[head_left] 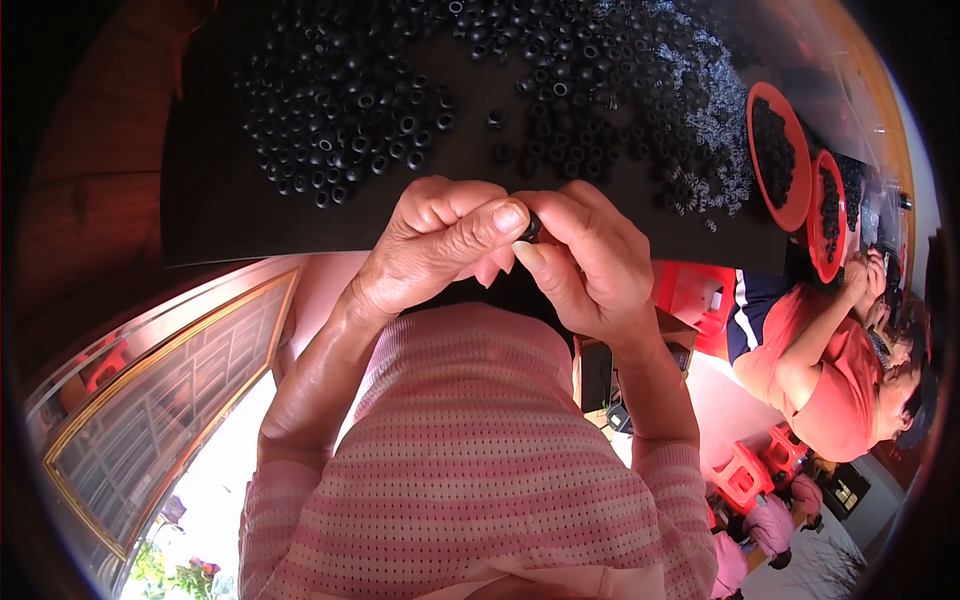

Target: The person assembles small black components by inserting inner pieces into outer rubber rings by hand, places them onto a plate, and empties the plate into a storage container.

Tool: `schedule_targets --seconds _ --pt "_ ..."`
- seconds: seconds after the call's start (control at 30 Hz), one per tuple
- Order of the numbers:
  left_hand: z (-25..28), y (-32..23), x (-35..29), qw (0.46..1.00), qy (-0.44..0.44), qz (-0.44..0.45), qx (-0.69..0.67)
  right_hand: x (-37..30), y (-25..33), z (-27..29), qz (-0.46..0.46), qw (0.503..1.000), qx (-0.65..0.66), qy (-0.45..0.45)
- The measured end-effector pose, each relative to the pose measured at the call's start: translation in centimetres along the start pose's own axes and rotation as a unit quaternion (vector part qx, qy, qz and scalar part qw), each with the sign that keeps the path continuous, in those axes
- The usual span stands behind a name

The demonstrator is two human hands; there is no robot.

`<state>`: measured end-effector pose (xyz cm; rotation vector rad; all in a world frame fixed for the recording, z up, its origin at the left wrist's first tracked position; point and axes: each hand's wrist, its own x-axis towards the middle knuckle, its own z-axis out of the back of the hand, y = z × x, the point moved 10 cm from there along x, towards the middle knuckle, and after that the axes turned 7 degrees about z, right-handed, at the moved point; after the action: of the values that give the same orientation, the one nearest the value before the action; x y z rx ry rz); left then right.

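My two hands meet just beyond the table's near edge, in front of my chest. A small black round piece (pixel 532 229) is pinched between the thumb and forefinger of my right hand (pixel 598 255). My left hand (pixel 437 238) is closed, its thumb pressed over the curled forefinger and its tip right beside that piece. Whatever lies under the left thumb is hidden. Past my hands, many black hollow ring-shaped parts (pixel 345 125) are heaped on the black tabletop (pixel 225 215). Small silvery coil springs (pixel 710 120) lie scattered at the right of the heap.
Two red bowls (pixel 757 98) of black parts stand at the table's right end. Beyond them another person (pixel 825 375) in a salmon top works with their hands together. Red stools (pixel 740 478) and more people in pink are lower right. A gold-framed panel (pixel 170 400) is on the left.
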<state>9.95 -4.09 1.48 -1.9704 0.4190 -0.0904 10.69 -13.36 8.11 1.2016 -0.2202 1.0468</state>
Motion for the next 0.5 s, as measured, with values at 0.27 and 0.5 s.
schedule_targets --seconds 0.27,0.5 --pt "0.2 0.6 0.2 0.999 -0.002 0.02 -0.028 0.5 0.2 0.0 0.041 0.999 -0.028 -0.015" --pt "1.1 0.9 0.0 0.997 -0.062 0.029 -0.036 0.9 0.6 -0.3 0.058 0.996 -0.055 -0.034"
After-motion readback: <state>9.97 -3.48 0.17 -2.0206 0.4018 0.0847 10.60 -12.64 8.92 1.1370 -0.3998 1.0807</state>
